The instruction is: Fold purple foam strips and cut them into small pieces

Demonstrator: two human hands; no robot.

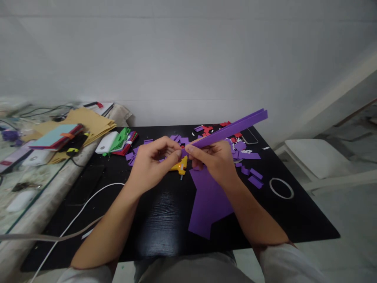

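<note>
A long purple strip (232, 127), folded lengthwise and looking like paper or foam sheet, slants up to the right above the table. My right hand (213, 155) pinches it near its lower end. At that same end my left hand (157, 159) is closed, thumb against fingertips, on the strip's tip. Just below and behind the fingers lies a yellow glue gun (180, 166) with a small lit orange light. A large cut purple sheet (207, 200) rests on the table under my right forearm.
Purple pieces (255, 177) and red scraps (207, 130) are scattered around. A ring (281, 188) lies at right. Green folded sheets (120, 139) sit at back left. A white cable (85, 204) crosses the black table (159, 228). A white stool (316, 157) stands at right.
</note>
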